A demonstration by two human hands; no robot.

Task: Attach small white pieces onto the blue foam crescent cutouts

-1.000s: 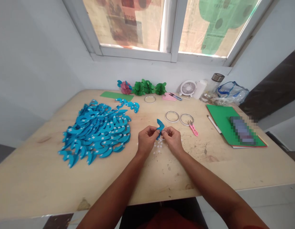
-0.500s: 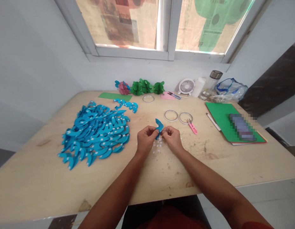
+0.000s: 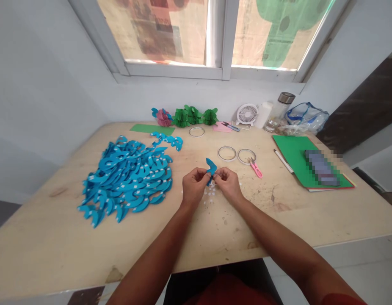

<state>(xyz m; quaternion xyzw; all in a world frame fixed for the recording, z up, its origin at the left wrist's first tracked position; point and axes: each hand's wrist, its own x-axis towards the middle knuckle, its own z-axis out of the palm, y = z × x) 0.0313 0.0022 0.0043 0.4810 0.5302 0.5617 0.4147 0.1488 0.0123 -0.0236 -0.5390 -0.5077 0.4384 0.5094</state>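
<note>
My left hand [image 3: 193,185] and my right hand [image 3: 227,183] meet over the middle of the wooden table [image 3: 196,237], fingers pinched together. Between them they hold one curved blue paper cutout [image 3: 211,168], which sticks up above the fingertips. Small white scraps [image 3: 210,194] lie on the table just under the hands. A big heap of the same blue cutouts [image 3: 128,176], each dotted with white squares, is spread to the left of my left hand.
Two tape rings [image 3: 227,153] and pink scissors [image 3: 256,169] lie just beyond my hands. A green folder [image 3: 294,154] sits at the right. Along the back wall stand green paper flowers [image 3: 192,116], a small white fan [image 3: 247,114], a bottle [image 3: 278,111] and a clear bag [image 3: 305,117].
Both hands stay pinched on the blue cutout in nearly the same spot. Only the camera view has shifted a little.
</note>
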